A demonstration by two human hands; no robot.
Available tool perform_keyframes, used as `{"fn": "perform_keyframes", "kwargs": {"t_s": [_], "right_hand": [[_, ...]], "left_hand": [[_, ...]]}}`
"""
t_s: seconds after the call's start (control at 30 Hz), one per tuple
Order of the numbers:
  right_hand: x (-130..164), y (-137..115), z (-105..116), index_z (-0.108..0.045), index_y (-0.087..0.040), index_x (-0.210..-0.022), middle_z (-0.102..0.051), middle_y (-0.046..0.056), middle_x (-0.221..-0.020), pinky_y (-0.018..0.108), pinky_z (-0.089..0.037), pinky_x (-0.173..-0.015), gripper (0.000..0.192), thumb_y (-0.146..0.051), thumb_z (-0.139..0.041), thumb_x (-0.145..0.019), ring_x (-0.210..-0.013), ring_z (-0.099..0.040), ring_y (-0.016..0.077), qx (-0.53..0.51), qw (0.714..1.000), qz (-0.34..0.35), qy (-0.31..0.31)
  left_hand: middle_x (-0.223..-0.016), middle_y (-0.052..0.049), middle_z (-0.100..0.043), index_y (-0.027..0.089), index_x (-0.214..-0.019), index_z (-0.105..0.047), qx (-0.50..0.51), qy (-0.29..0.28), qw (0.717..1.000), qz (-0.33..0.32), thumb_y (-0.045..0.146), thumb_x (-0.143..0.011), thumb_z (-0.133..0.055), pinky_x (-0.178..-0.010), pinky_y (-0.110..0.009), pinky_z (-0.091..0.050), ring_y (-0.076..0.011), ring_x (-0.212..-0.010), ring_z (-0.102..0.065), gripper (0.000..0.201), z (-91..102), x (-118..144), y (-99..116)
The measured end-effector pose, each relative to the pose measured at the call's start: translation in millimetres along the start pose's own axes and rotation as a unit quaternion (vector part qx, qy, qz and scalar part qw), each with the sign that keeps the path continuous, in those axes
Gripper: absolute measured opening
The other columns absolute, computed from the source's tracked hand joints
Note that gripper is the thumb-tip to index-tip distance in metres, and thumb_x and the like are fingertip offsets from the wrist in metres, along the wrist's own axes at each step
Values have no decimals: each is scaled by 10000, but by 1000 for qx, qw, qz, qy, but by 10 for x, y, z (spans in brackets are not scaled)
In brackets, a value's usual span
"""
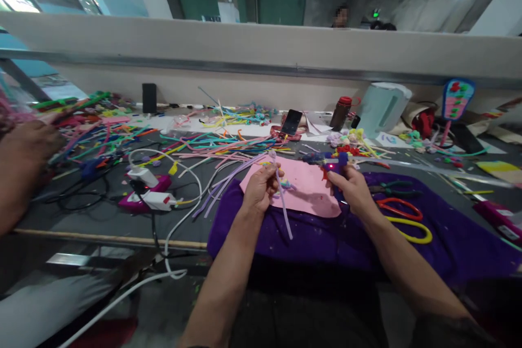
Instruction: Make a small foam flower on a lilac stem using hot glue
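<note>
Two hands work over a pink sheet [304, 187] on purple cloth [326, 239]. At far left another person's arm [20, 168] rests by scattered pipe cleaners [196, 147] (many colours) on the bench [101, 217]. Left hand [259, 187] has its fingers closed around a lilac pipe cleaner [283, 201] that hangs down over the sheet. Right hand [354, 190] grips a glue gun [336, 163]. Scissors [402, 212] lie right.
</note>
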State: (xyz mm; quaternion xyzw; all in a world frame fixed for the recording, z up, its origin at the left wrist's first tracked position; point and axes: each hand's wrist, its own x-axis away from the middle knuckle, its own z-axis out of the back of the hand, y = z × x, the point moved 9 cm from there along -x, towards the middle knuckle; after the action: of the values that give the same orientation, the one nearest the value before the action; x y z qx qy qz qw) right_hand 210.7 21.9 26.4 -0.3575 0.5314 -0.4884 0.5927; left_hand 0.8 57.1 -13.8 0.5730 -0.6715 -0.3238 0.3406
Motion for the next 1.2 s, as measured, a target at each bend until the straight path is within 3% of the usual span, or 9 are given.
{"fn": "perform_keyframes", "kwargs": {"t_s": [0.23, 0.47, 0.57, 0.63, 0.73, 0.83, 0.9, 1.0, 1.2], "right_hand": [[-165, 553, 99, -516, -163, -736, -539, -31, -549, 187, -357, -405, 297, -425, -629, -654, -438, -480, 79, -39, 990, -131, 19], [-279, 642, 101, -510, -149, -841, -579, -19, -584, 201, -371, -430, 345, -406, -615, -637, -466, -517, 102, 30, 994, -98, 41], [-342, 699, 176, -537, -127, -873, -619, 23, -657, 221, -393, -470, 368, -402, -608, -639, -525, -553, 129, 121, 988, -86, 39], [-369, 672, 239, -570, -125, -872, -634, 46, -693, 230, -389, -497, 366, -423, -587, -661, -571, -570, 148, 228, 971, -64, 31], [-345, 563, 338, -625, -154, -813, -644, 62, -689, 244, -365, -529, 355, -479, -545, -695, -623, -581, 175, 402, 914, -41, 33], [-262, 333, 374, -649, -190, -779, -655, 56, -717, 251, -345, -546, 313, -466, -507, -739, -647, -578, 178, 488, 870, 3, 70], [-207, 161, 269, -651, -199, -804, -658, 40, -746, 246, -348, -560, 259, -397, -486, -775, -654, -573, 162, 473, 876, 61, 66], [-159, -8, -37, -646, -191, -809, -651, 25, -744, 231, -360, -573, 205, -304, -476, -798, -658, -564, 141, 411, 901, 137, -10], [-168, -78, -559, -658, -186, -847, -658, 39, -827, 231, -380, -621, 178, -225, -492, -793, -722, -577, 145, 380, 894, 184, -152]], "left_hand": [[-579, 23, -597, 124, -809, -596, 17, 26, 999, -44, 274, -623, -660, -292, -96, -215, 0, -337, -402, 247, 53, 31, 179], [-578, 28, -603, 130, -800, -606, 14, 43, 996, -72, 277, -612, -655, -299, -103, -233, -7, -343, -421, 244, 128, 72, 291], [-574, 24, -607, 130, -790, -608, 3, 53, 996, -78, 264, -606, -659, -304, -102, -239, -7, -339, -421, 232, 147, 96, 320], [-569, 25, -604, 129, -783, -608, -4, 55, 995, -83, 261, -605, -659, -301, -106, -235, -10, -335, -420, 227, 148, 107, 331], [-572, 25, -603, 128, -778, -608, -13, 48, 995, -90, 260, -609, -651, -297, -111, -228, -10, -329, -417, 218, 134, 109, 335], [-562, 29, -596, 127, -773, -608, -14, 49, 995, -91, 256, -608, -645, -300, -111, -227, -9, -328, -413, 213, 146, 103, 335], [-549, 37, -581, 127, -777, -609, -8, 53, 995, -88, 253, -604, -642, -299, -110, -221, -7, -328, -406, 216, 170, 99, 341], [-534, 49, -556, 133, -786, -602, 12, 56, 996, -71, 251, -606, -637, -298, -105, -214, -1, -324, -378, 218, 225, 103, 342], [-502, 63, -504, 136, -755, -573, 72, 49, 993, -75, 232, -616, -626, -305, -102, -206, 6, -326, -332, 177, 354, 140, 389]]}}
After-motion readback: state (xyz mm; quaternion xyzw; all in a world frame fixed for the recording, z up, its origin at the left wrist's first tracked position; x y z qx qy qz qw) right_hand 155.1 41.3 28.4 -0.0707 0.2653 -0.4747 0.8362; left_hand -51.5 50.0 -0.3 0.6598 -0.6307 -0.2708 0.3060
